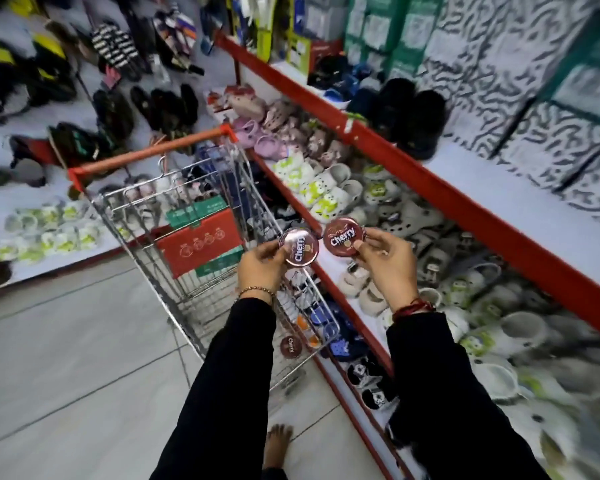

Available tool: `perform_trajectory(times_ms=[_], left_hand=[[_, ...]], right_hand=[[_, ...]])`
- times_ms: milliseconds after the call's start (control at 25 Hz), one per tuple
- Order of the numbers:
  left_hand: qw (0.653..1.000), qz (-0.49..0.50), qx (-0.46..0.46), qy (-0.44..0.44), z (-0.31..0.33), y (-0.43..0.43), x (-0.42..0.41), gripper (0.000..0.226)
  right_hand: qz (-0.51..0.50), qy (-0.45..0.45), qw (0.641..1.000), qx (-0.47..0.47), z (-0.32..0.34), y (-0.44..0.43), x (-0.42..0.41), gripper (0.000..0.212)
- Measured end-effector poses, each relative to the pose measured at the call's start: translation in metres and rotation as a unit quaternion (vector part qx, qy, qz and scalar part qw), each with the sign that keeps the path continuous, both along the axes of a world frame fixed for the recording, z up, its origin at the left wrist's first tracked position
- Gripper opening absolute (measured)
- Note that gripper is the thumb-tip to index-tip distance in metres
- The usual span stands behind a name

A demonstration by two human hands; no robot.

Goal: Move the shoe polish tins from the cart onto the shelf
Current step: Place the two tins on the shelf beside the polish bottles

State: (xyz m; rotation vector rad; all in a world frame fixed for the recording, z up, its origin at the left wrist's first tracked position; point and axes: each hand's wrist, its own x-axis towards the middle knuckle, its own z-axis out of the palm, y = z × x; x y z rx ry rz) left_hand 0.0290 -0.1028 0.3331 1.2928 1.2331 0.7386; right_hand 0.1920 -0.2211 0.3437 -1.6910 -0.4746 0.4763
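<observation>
Holding one tin in each hand: my left hand (260,263) grips the left tin (299,247), my right hand (387,259) the right tin (342,240). A third tin (290,347), blurred, seems to lie in the cart (201,282) beside the shelf (440,188).

Glossy metal tins (299,251); shiny wire cart (201,271); smooth floor tiles (66,358).
</observation>
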Motion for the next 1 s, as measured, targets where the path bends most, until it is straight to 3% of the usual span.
perform_trajectory(times_ms=[200,560,760,1000], left_hand=[[0.992,-0.086,0.043,-0.078,0.070,-0.039,0.042,0.037],[0.951,-0.262,0.059,-0.152,0.134,-0.125,0.154,0.029],[0.917,-0.362,0.034,-0.162,0.149,-0.201,0.222,0.031],[0.875,-0.466,0.095,-0.089,0.142,-0.289,0.283,0.030]], right_hand=[[-0.055,-0.076,0.995,0.042,0.070,-0.066,0.028,0.032],[-0.214,-0.081,0.965,0.132,0.129,-0.209,0.076,0.026],[-0.330,-0.108,0.932,0.101,0.140,-0.300,0.097,0.029],[-0.438,-0.069,0.895,0.053,0.129,-0.382,0.114,0.036]])
